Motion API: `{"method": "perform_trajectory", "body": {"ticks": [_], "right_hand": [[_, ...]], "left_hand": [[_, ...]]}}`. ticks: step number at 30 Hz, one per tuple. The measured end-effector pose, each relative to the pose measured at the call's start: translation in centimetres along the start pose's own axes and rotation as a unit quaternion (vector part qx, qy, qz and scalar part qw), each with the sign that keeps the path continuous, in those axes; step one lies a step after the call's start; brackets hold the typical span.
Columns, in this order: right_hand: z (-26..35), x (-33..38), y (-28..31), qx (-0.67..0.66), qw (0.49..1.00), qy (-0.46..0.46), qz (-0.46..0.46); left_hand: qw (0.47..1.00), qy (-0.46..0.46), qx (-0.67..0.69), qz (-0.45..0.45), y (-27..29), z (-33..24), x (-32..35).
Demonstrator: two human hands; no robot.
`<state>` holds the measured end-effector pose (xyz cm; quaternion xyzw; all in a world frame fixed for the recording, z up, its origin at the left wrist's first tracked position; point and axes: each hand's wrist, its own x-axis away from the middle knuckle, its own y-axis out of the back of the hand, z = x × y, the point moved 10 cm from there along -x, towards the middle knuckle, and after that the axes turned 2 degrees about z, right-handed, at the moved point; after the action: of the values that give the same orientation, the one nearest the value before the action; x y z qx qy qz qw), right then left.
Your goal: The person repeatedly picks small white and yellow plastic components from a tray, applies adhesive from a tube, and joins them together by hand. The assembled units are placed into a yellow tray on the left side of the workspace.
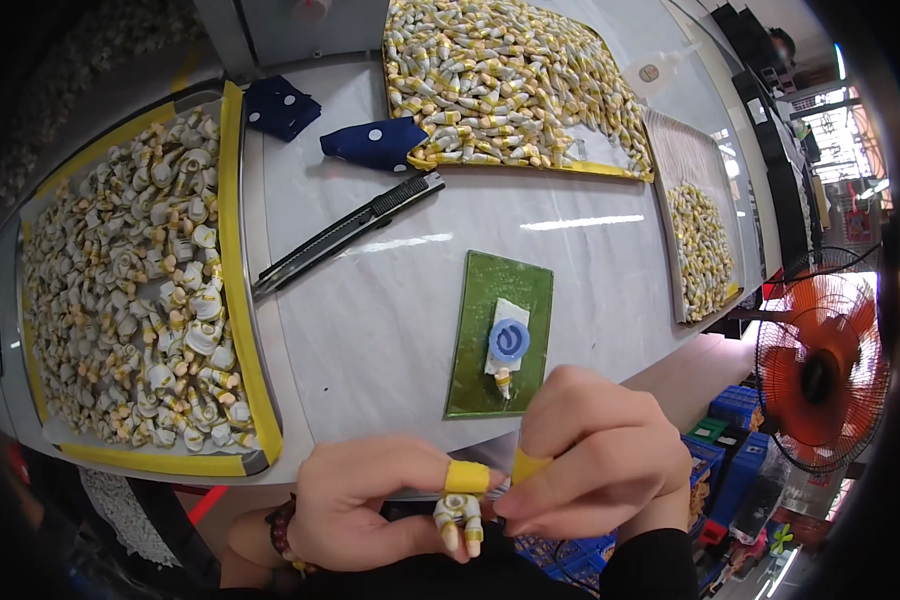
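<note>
Altogether, three trays are seen on the counter point(370, 345): a left tray point(248, 300), a far tray point(610, 174) and a right tray point(682, 150). Each is filled with little pieces, too many to be counted. Two dark blue scraps point(370, 144) with white dots and one black cutter point(350, 232) are seen too. One green mat point(475, 330) is topped with one white pad point(507, 308), one round blue cup point(510, 341) and one spare piece point(503, 382).

One small white piece point(457, 515) is held by the left hand point(355, 505). It is marked with gold bands, and a round hole can be seen at its top. Two peach-coloured tips are pointed down.

The piece is pinched between the left thumb and first finger, in front of the body, below the mat. One yellow wrap point(467, 477) is worn just above it. The right hand point(605, 455) is curled just beside the piece; whether anything is gripped by its fingers cannot be told.
</note>
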<state>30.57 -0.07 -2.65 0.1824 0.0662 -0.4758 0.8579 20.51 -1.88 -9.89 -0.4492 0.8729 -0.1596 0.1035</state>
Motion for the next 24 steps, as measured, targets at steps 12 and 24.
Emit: {"method": "perform_trajectory", "body": {"ticks": [12,24], "right_hand": [[-0.3,-0.7,-1.9,0.022,0.993,-0.049,0.104],[1.0,2.2,1.2,0.128,0.991,-0.032,-0.010]], "left_hand": [[0.957,0.120,0.251,0.084,-2.7,1.8,0.3],[0.666,0.041,-0.739,-0.099,7.3,-14.6,3.5]]}}
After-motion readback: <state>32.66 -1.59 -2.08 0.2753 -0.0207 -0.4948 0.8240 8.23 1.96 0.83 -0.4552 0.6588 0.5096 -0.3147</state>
